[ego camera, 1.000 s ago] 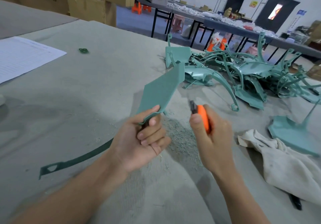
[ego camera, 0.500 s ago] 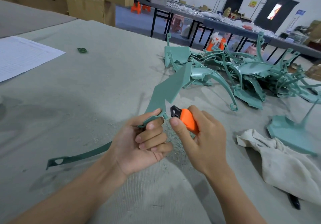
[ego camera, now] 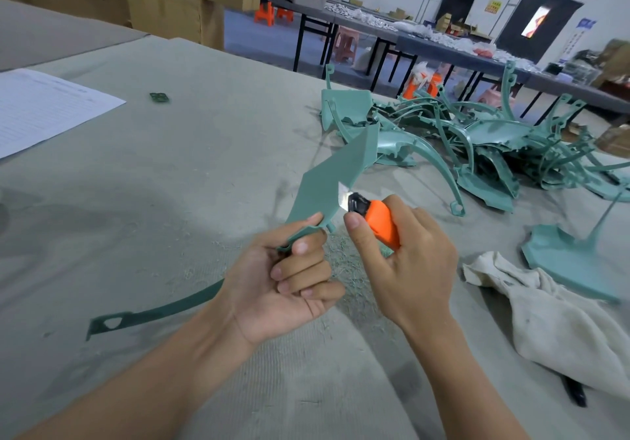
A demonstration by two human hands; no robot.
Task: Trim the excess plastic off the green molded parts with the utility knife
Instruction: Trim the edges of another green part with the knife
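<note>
While left fingers (ego camera: 300, 270) pinch the green part (ego camera: 327, 183), right fingers (ego camera: 421, 226) hold knife (ego camera: 380, 223) against it.

Left hand (ego camera: 286, 282) grips a green molded part (ego camera: 332, 180); right hand (ego camera: 405, 262) holds the utility knife (ego camera: 370, 216) blade against it.

One green molded part (ego camera: 335, 180) — flat angular panel with a long curved arm — held tilted above the desk (ego camera: 204, 166). Orange utility knife (ego camera: 378, 223), blade out, against the panel's lower edge. Pile of green parts (ego camera: 477, 146) lies far right.
</note>
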